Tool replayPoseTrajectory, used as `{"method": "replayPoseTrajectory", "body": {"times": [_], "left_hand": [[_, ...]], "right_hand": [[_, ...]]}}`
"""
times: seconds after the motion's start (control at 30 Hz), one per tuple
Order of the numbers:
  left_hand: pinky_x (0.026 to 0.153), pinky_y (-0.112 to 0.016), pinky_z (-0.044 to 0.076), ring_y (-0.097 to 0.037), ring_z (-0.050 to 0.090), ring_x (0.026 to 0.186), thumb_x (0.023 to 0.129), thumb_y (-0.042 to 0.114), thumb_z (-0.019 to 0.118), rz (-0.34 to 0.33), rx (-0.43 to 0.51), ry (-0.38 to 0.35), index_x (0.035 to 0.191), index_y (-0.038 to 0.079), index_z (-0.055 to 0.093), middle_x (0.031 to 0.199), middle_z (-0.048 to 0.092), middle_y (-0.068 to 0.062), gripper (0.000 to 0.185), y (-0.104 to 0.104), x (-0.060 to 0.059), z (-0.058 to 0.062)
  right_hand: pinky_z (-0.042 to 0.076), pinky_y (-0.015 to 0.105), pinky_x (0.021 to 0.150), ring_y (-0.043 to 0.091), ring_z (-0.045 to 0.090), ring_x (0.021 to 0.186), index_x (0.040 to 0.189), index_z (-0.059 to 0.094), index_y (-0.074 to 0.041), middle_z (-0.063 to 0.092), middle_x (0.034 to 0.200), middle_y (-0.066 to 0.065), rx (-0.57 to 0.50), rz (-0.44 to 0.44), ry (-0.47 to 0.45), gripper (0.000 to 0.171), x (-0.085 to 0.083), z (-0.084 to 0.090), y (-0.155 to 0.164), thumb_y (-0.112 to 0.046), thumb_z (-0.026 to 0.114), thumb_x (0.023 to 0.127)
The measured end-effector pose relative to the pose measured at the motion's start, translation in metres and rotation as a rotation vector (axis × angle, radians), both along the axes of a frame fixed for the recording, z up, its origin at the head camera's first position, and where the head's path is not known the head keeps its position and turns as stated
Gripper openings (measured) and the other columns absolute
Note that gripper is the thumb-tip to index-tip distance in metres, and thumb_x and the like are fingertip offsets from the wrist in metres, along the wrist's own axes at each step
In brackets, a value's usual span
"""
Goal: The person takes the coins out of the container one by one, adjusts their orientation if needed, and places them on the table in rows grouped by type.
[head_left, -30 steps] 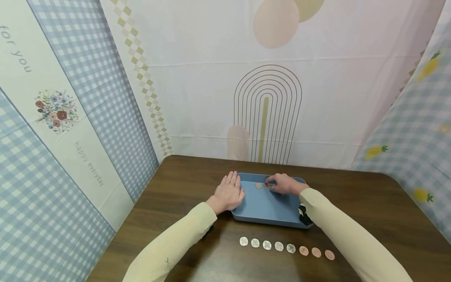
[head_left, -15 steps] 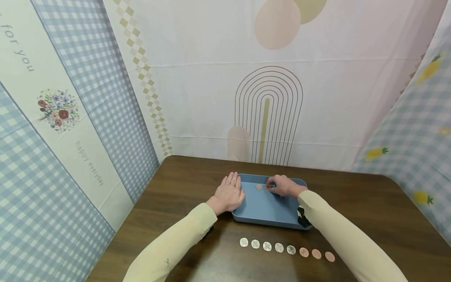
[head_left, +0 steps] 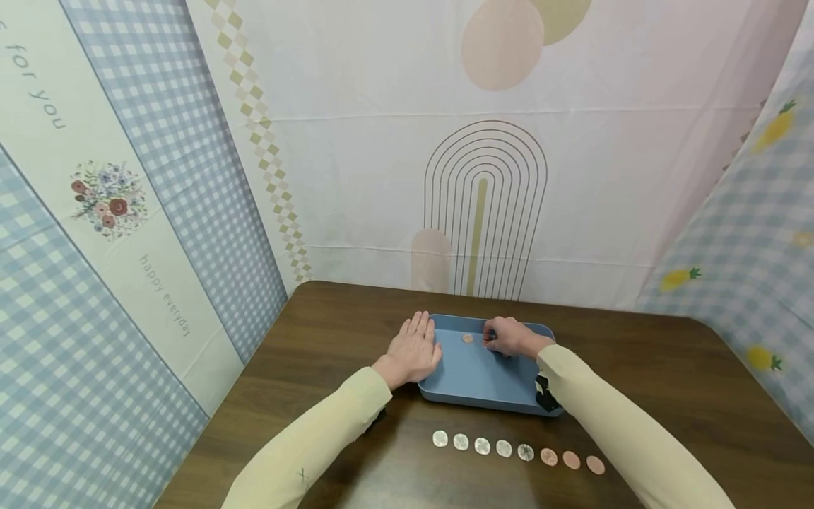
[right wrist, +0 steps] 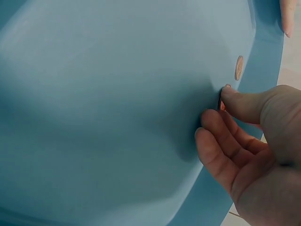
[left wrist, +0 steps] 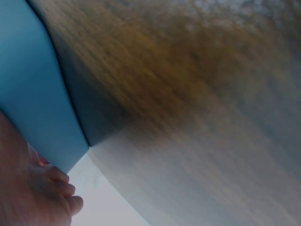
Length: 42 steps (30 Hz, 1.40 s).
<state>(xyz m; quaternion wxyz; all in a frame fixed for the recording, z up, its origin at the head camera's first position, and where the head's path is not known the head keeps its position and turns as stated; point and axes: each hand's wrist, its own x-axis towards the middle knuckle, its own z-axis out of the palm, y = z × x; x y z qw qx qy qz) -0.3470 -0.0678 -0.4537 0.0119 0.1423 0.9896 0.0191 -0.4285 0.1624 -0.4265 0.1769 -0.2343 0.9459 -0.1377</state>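
A shallow blue tray (head_left: 473, 382) sits on the table. My left hand (head_left: 412, 350) lies over its left rim with straight fingers; in the left wrist view, that hand (left wrist: 33, 193) is against the tray's outer wall. Inside the tray, near the far wall, my right hand (head_left: 509, 336) pinches a copper coin (right wrist: 222, 106) between thumb and fingers. This coin is mostly hidden and looks tipped on edge. Another copper coin (head_left: 467, 338) lies flat on the tray floor, just left of the right fingertips.
In front of the tray a row of coins runs across the brown table (head_left: 356, 466): several silver ones (head_left: 482, 446) on the left, then copper ones (head_left: 571, 460) on the right. A patterned cloth (head_left: 356, 177) hangs behind the table.
My right hand has shifted slightly right in the tray, its fingers closing further round the coin there. The left hand has stayed on the rim. The view has moved a little.
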Motion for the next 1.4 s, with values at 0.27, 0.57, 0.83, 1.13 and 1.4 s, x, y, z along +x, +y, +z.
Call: {"method": "replayPoseTrajectory", "body": {"times": [0.27, 0.57, 0.83, 1.13, 1.4], "left_hand": [[0.124, -0.042, 0.017, -0.028, 0.015, 0.153, 0.104, 0.037, 0.021, -0.005, 0.003, -0.001, 0.155, 0.002, 0.023, 0.164, 0.018, -0.016, 0.062, -0.002, 0.001, -0.004], [0.124, -0.042, 0.017, -0.028, 0.015, 0.153, 0.104, 0.038, 0.022, -0.014, -0.004, 0.002, 0.155, 0.002, 0.023, 0.164, 0.018, -0.016, 0.063, -0.002, 0.003, -0.004], [0.124, -0.042, 0.017, -0.028, 0.015, 0.153, 0.104, 0.038, 0.022, -0.019, -0.001, 0.005, 0.155, 0.002, 0.025, 0.164, 0.019, -0.016, 0.062, -0.004, 0.005, -0.004], [0.124, -0.042, 0.016, -0.027, 0.013, 0.154, 0.104, 0.037, 0.021, -0.024, -0.005, -0.005, 0.155, 0.002, 0.023, 0.165, 0.017, -0.015, 0.062, -0.005, 0.006, -0.004], [0.124, -0.043, 0.016, -0.028, 0.013, 0.154, 0.104, 0.037, 0.022, -0.030, -0.002, 0.007, 0.155, 0.001, 0.023, 0.164, 0.018, -0.016, 0.062, -0.006, 0.007, -0.002]], "right_hand": [[0.046, 0.027, 0.053, 0.016, 0.055, 0.064, 0.094, 0.058, -0.009, 0.055, 0.080, 0.006, -0.013, -0.009, -0.010, 0.009, 0.008, 0.002, -0.002, -0.014, 0.065, 0.094], [0.048, 0.027, 0.053, 0.014, 0.058, 0.061, 0.087, 0.054, -0.010, 0.058, 0.078, 0.003, -0.103, 0.025, 0.009, 0.012, 0.015, 0.000, -0.005, -0.009, 0.065, 0.093], [0.050, 0.028, 0.052, 0.016, 0.061, 0.059, 0.090, 0.058, -0.007, 0.059, 0.077, 0.005, -0.207, 0.006, -0.011, 0.008, 0.025, 0.013, 0.002, -0.011, 0.064, 0.093], [0.049, 0.029, 0.053, 0.016, 0.059, 0.056, 0.093, 0.060, -0.009, 0.063, 0.078, 0.014, -0.253, 0.023, -0.003, 0.006, 0.037, 0.025, 0.015, -0.013, 0.065, 0.094], [0.049, 0.028, 0.052, 0.012, 0.056, 0.053, 0.090, 0.060, -0.013, 0.060, 0.074, 0.005, -0.231, 0.068, 0.040, 0.007, 0.050, 0.032, 0.025, -0.015, 0.065, 0.094]]}}
